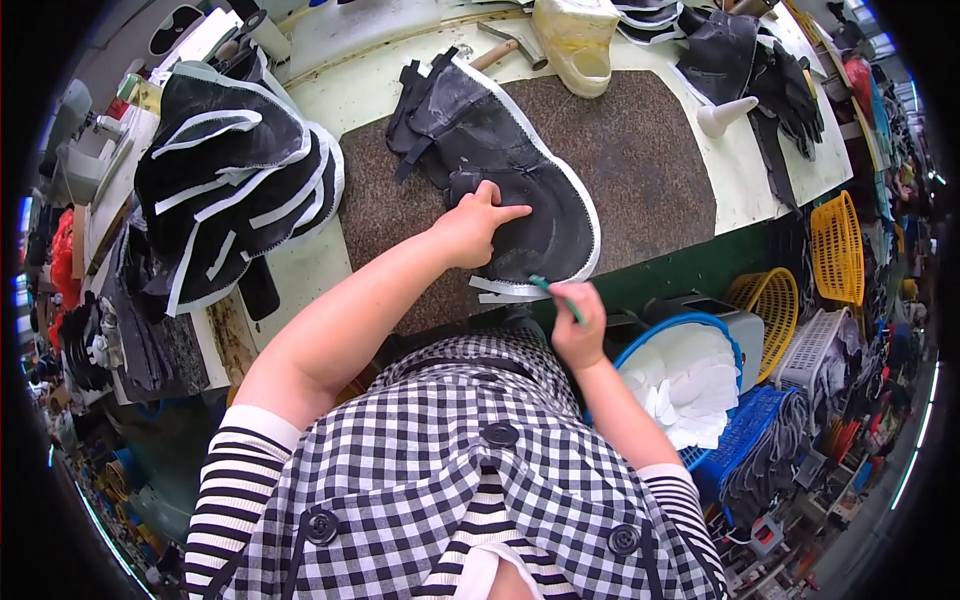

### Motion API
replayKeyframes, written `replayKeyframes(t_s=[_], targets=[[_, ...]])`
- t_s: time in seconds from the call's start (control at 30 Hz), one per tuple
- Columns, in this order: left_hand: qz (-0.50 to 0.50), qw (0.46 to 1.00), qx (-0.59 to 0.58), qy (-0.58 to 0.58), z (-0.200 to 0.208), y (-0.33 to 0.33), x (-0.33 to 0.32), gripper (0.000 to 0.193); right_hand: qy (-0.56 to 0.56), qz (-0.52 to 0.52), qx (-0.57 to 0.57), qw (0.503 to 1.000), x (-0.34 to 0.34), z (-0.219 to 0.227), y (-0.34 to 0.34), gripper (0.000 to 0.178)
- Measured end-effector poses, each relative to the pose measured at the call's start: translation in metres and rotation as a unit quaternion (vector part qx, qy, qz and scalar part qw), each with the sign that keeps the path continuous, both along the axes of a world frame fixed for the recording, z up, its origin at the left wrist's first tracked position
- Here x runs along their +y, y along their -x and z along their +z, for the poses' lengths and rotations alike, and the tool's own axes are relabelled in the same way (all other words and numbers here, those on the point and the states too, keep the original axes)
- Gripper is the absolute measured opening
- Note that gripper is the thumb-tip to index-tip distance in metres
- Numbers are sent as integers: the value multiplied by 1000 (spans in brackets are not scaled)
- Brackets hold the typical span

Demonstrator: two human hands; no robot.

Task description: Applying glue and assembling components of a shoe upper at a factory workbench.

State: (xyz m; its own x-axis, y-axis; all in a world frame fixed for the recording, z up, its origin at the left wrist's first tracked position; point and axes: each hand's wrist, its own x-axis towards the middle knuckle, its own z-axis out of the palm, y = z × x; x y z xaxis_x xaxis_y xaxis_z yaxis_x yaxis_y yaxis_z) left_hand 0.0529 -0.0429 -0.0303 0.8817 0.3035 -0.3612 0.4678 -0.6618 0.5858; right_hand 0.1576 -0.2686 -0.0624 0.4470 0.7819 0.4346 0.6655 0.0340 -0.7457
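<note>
A black fabric shoe upper (530, 180) with a white edge band and black straps lies on a brown textured mat (650, 150) in front of me. My left hand (470, 228) presses down on its middle, thumb and a finger stretched apart, the other fingers partly curled. Closed round a slim green stick-like tool (568, 302), possibly a brush, is my right hand (582, 328). The tool's tip meets the near edge of the black piece, where white strip ends stick out. What that tip is made of is too small to tell.
Stacked black pieces with white edging (240, 170) are at the left. Beyond the mat lie a hammer (500, 52), a yellowish shoe last (575, 45), a white cone (727, 117) and black gloves (785, 105). A blue-rimmed basket (735, 350) of white pieces stands below right, near yellow baskets (838, 250).
</note>
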Motion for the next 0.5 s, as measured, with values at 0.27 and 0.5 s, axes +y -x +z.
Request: replayKeyframes(t_s=[0.27, 0.5], targets=[[13, 1000, -8, -5, 5, 0, 1, 78, 20, -80, -123, 989, 25, 13, -61, 22], [25, 1000, -4, -7, 9, -4, -6, 79, -2, -4, -45, 999, 55, 16, -69, 21]])
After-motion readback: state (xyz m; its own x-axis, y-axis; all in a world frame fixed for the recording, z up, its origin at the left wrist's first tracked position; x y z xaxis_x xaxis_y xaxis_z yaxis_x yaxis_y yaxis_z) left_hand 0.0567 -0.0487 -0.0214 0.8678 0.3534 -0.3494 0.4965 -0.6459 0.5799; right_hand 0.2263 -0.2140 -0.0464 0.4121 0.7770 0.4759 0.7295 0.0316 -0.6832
